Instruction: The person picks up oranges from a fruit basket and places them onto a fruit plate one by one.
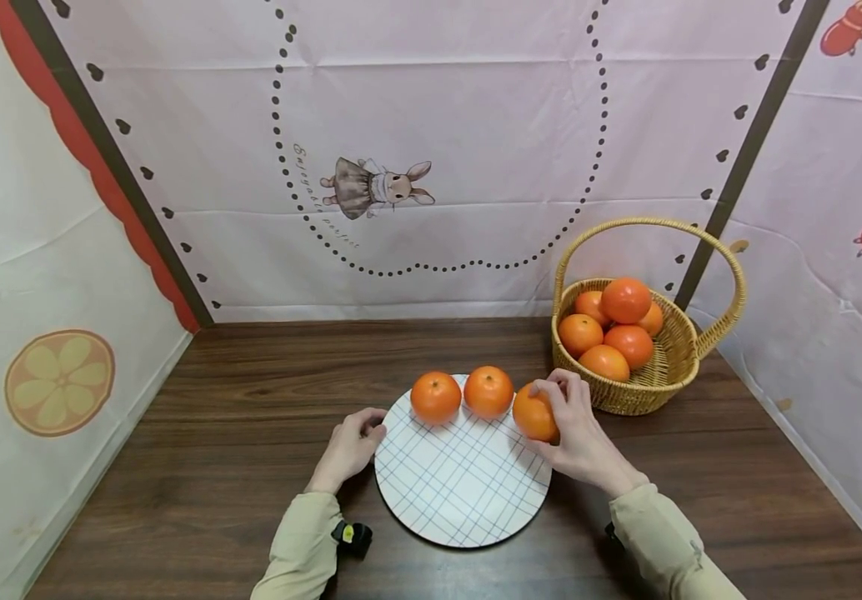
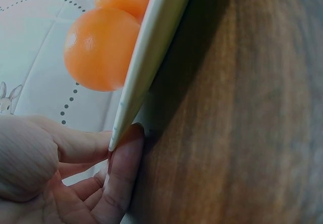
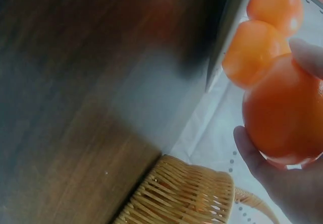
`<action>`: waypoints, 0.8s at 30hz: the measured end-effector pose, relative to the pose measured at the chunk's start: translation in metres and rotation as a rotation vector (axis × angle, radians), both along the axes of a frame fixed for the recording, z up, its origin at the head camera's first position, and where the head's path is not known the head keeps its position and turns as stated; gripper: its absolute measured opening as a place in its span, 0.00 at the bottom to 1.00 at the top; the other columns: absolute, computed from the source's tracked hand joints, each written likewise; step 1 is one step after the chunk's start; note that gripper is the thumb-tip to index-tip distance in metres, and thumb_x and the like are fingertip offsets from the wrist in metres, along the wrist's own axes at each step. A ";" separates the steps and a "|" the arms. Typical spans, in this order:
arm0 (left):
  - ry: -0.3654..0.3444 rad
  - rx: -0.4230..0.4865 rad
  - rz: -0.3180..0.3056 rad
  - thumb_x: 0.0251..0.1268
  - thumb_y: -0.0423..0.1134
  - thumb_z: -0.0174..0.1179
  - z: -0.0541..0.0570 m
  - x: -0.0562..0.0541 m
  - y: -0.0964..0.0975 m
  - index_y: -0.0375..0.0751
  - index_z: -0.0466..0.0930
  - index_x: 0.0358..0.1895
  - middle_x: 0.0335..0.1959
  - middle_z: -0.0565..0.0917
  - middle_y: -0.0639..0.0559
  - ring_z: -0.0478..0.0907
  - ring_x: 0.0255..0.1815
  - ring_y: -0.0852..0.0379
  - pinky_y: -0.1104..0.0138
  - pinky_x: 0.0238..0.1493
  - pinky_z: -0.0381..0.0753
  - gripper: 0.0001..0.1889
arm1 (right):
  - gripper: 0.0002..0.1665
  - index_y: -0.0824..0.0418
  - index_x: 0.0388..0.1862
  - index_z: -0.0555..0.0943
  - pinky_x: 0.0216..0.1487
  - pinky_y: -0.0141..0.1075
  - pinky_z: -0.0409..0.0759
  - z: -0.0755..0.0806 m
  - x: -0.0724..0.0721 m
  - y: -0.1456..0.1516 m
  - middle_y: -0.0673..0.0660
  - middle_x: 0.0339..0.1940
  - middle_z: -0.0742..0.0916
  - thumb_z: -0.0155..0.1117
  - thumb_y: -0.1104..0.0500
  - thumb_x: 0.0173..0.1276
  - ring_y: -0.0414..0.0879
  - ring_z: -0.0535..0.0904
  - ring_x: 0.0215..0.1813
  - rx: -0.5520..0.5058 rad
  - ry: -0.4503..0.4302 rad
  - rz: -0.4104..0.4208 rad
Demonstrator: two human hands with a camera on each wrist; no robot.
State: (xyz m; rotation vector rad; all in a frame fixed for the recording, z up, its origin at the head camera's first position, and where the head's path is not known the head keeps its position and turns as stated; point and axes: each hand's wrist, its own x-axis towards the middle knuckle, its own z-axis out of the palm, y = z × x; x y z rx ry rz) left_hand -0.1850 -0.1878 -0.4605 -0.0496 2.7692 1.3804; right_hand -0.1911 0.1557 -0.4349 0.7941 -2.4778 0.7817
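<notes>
A round white plate with a blue check pattern lies on the table. My left hand pinches its left rim, thumb above and a finger beneath, as the left wrist view shows. Two oranges sit side by side along the plate's far edge, a left orange and a middle orange. Over the plate's right edge, my right hand grips a third orange between thumb and fingers. The right wrist view shows this held orange close up; whether it touches the plate cannot be told.
A wicker basket with a tall handle stands behind my right hand, holding several oranges. The brown wooden table meets a printed cloth backdrop at the back, with cloth at both sides.
</notes>
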 end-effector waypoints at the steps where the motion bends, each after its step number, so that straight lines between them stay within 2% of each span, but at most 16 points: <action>1: 0.000 0.001 -0.001 0.73 0.31 0.54 0.000 0.000 0.000 0.35 0.80 0.59 0.28 0.75 0.49 0.70 0.24 0.58 0.68 0.28 0.72 0.15 | 0.42 0.59 0.54 0.70 0.55 0.53 0.72 -0.001 0.000 0.000 0.63 0.56 0.66 0.85 0.66 0.42 0.59 0.62 0.56 0.008 -0.011 0.014; 8: 0.012 -0.013 -0.001 0.72 0.31 0.54 -0.001 -0.001 0.000 0.35 0.81 0.58 0.28 0.75 0.49 0.71 0.23 0.58 0.68 0.28 0.71 0.15 | 0.39 0.56 0.54 0.70 0.56 0.52 0.73 -0.004 0.002 -0.002 0.61 0.56 0.65 0.82 0.64 0.45 0.56 0.61 0.58 0.043 -0.079 0.054; 14: 0.002 -0.012 0.001 0.73 0.32 0.54 0.000 0.000 0.000 0.35 0.80 0.59 0.29 0.75 0.49 0.70 0.24 0.58 0.68 0.28 0.71 0.16 | 0.36 0.57 0.51 0.72 0.55 0.50 0.71 -0.007 0.001 -0.003 0.61 0.54 0.65 0.82 0.64 0.44 0.56 0.61 0.57 0.051 -0.094 0.071; 18: 0.004 -0.016 0.001 0.73 0.32 0.54 0.000 0.000 0.000 0.35 0.81 0.59 0.29 0.75 0.49 0.70 0.24 0.58 0.68 0.29 0.70 0.16 | 0.33 0.56 0.49 0.73 0.55 0.50 0.70 -0.005 0.000 -0.001 0.60 0.53 0.66 0.82 0.63 0.47 0.56 0.62 0.57 0.039 -0.119 0.085; 24: 0.001 -0.016 0.003 0.73 0.32 0.54 0.000 0.000 0.000 0.35 0.81 0.59 0.29 0.75 0.49 0.70 0.24 0.58 0.68 0.29 0.70 0.16 | 0.33 0.56 0.52 0.72 0.58 0.52 0.71 0.000 -0.001 0.005 0.59 0.54 0.68 0.81 0.58 0.51 0.56 0.66 0.59 0.016 -0.190 0.087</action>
